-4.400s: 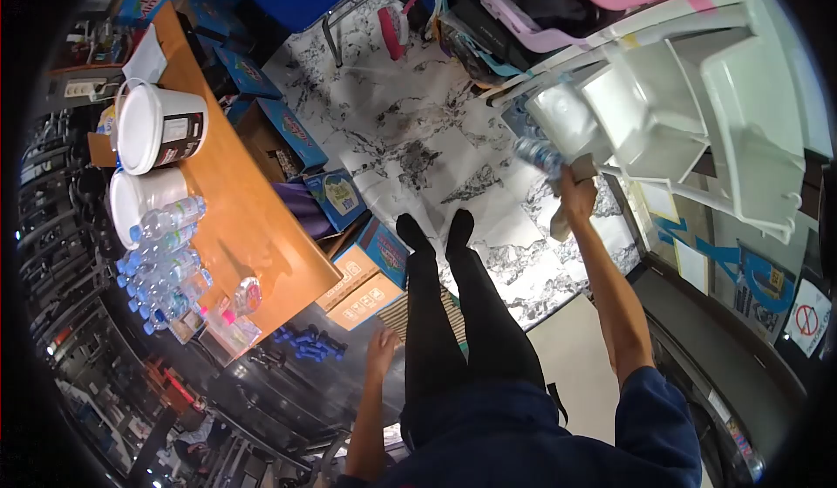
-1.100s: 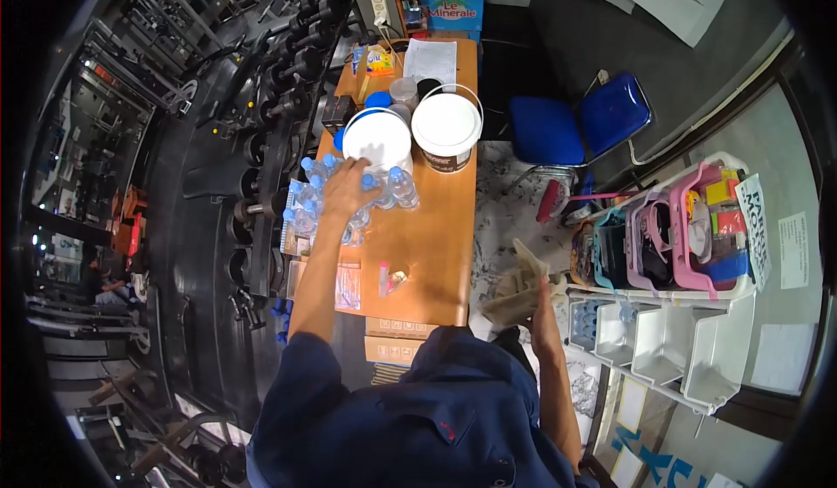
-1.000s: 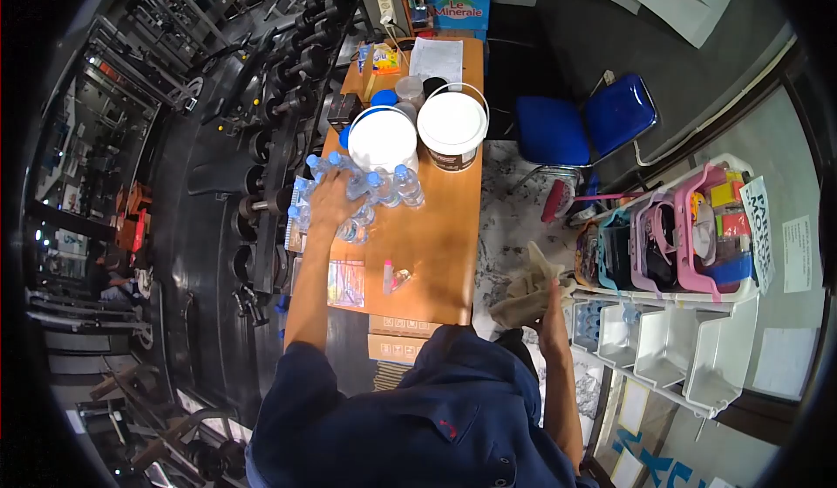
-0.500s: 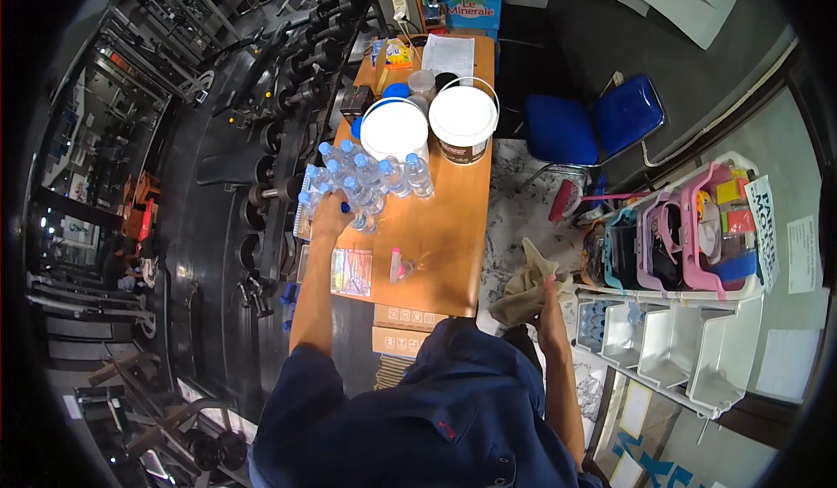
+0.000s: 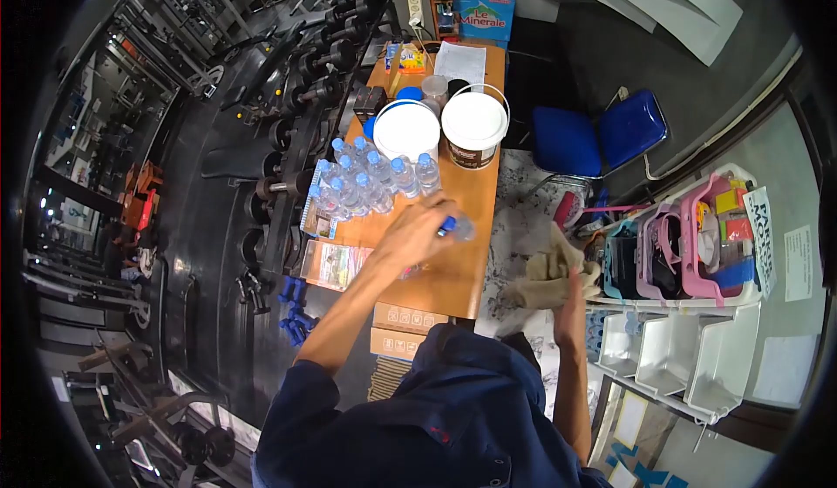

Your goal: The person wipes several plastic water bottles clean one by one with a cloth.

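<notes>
My left hand is closed around the dark blue cap end of a small clear plastic bottle, blurred by motion and held tilted over the wooden table. Beyond it, several clear water bottles with light blue caps stand grouped upright at the table's left side. A small pink thing shows partly under my left forearm. Off the table's right edge, my right hand grips a beige cloth that hangs bunched in front of it.
Two white-lidded buckets stand behind the bottles. A blue chair is to the right, beyond the table. Plastic baskets sit on a white rack with open bins at right. Dumbbells line a rack at left.
My left hand has moved right, away from the bottle group, carrying the dark-capped bottle. My right hand and the cloth have shifted slightly right.
</notes>
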A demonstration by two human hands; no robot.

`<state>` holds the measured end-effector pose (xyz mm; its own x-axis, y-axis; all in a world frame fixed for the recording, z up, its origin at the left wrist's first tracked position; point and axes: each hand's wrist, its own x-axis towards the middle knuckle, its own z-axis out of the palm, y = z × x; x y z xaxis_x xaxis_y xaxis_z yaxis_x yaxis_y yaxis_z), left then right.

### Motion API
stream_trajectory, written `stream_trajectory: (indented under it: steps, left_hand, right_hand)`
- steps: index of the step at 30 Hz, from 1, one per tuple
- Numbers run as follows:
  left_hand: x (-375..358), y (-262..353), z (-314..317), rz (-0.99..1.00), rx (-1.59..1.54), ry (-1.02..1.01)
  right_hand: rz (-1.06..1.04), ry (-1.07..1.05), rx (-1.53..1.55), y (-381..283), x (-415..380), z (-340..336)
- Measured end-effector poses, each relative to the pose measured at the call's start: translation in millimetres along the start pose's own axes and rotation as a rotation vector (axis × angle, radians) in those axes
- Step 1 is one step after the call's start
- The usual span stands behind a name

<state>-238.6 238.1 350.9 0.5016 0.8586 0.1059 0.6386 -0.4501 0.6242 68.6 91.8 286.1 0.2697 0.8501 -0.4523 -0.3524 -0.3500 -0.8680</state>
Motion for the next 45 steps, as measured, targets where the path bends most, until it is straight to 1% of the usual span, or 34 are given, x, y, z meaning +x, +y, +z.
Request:
stream_trajectory:
  steps: [1,3,5,6,8,9,10,12,13,14,15,17,18,20,21,22,24,25,26,27,28,29,31,32,33,35,36,37,39,40,42,43,44,45]
  left_hand:
    - [3,20,-3,0.074,-0.019,-0.045]
    - [11,57,-7,0.233,-0.058,-0.143]
    - [18,100,-14,0.384,-0.095,-0.257]
    - [21,120,-17,0.464,-0.116,-0.316]
    - [27,158,-22,0.553,-0.139,-0.433]
    - [31,174,-22,0.601,-0.149,-0.494]
    - [35,185,-19,0.649,-0.173,-0.551]
    - [44,197,0,0.687,-0.213,-0.554]
    - [49,201,11,0.706,-0.234,-0.559]
    - [52,203,23,0.669,-0.29,-0.621]
    - [52,205,37,0.64,-0.353,-0.547]
    - [41,207,65,0.574,-0.481,-0.411]
    - [34,201,81,0.48,-0.496,-0.427]
    - [13,189,116,0.284,-0.663,-0.616]
    - [3,182,129,0.175,-0.734,-0.705]
    - [-4,180,140,0.277,-0.618,-0.762]
    - [-16,190,153,0.26,-0.525,-0.818]
    - [-21,196,160,0.25,-0.479,-0.839]
    - [-26,196,175,0.228,-0.472,-0.773]
    - [-29,198,179,0.219,-0.454,-0.787]
    - [-29,199,182,0.211,-0.436,-0.795]
    - [-28,200,183,0.202,-0.417,-0.8]
    - [-24,202,180,0.224,-0.788,-0.995]
    - [-23,202,176,0.226,-0.978,-1.088]
    - [-22,202,169,0.097,-1.009,-1.302]
    - [-20,203,157,-0.183,-1.039,-1.724]
    - [-30,204,159,-0.222,-1.281,-1.807]
    - [-39,204,160,-0.332,-1.456,-1.912]
    - [-54,203,164,-0.589,-1.82,-2.087]
    - [-56,204,168,-0.57,-1.897,-2.12]
    - [-54,201,171,-0.553,-1.891,-1.991]
    - [-50,201,171,-0.543,-1.886,-1.926]
    - [-42,205,166,-0.465,-1.786,-1.821]
    - [-36,206,169,-0.306,-1.534,-1.635]
  right_hand:
    - [-0.046,0.05,-0.037,-8,-6,-4]
    - [-0.221,0.161,-0.128,-20,-24,-13]
    - [-0.253,-0.114,-0.457,-10,-35,-63]
    - [-0.403,-0.252,-0.68,-22,-42,-63]
    - [-0.565,-0.289,-0.836,-43,-65,-43]
    - [-0.608,-0.223,-0.826,-51,-72,-25]
    - [-0.566,-0.129,-0.713,-34,-67,-33]
    - [-0.547,-0.007,-0.405,-17,-71,-38]
    - [-0.571,0.021,-0.21,-22,-76,-23]
    - [-0.723,0.097,-0.242,-23,-78,-23]
    - [-0.725,0.146,-0.341,-23,-80,-34]
    - [-0.718,0.311,-0.185,-2,-82,-41]
    - [-0.626,0.364,-0.146,-6,-92,-46]
    - [-0.454,0.455,-0.049,-26,-114,-50]
    - [-0.429,0.503,0.007,-33,-121,-51]
    - [-0.4,0.544,0.063,-40,-128,-52]
    - [-0.377,0.622,0.203,-39,-135,-52]
    - [-0.421,0.676,0.228,-37,-135,-48]
    - [-0.465,0.726,0.251,-36,-134,-44]
    - [-0.509,0.773,0.273,-33,-134,-42]
    - [-0.52,0.785,0.216,-28,-136,-45]
    - [-0.583,0.733,0.314,-32,-138,-48]
    - [-0.694,0.624,0.507,-40,-145,-55]
    - [-0.626,0.472,0.54,-32,-153,-72]
    - [-0.612,0.432,0.595,-30,-154,-83]
    - [-0.408,0.333,0.702,-51,-175,-94]
    - [-0.358,0.121,0.866,-41,-174,-109]
    - [-0.394,0.021,0.972,-33,-168,-116]
    - [-0.481,-0.102,0.999,-24,-154,-120]
    - [-0.477,-0.058,1.004,-29,-152,-119]
    - [-0.463,0.031,1.011,-50,-152,-104]
    - [-0.286,0.152,1.029,-75,-160,-91]
    - [-0.277,0.193,0.896,-81,-156,-92]
    - [-0.27,0.23,0.763,-85,-152,-92]
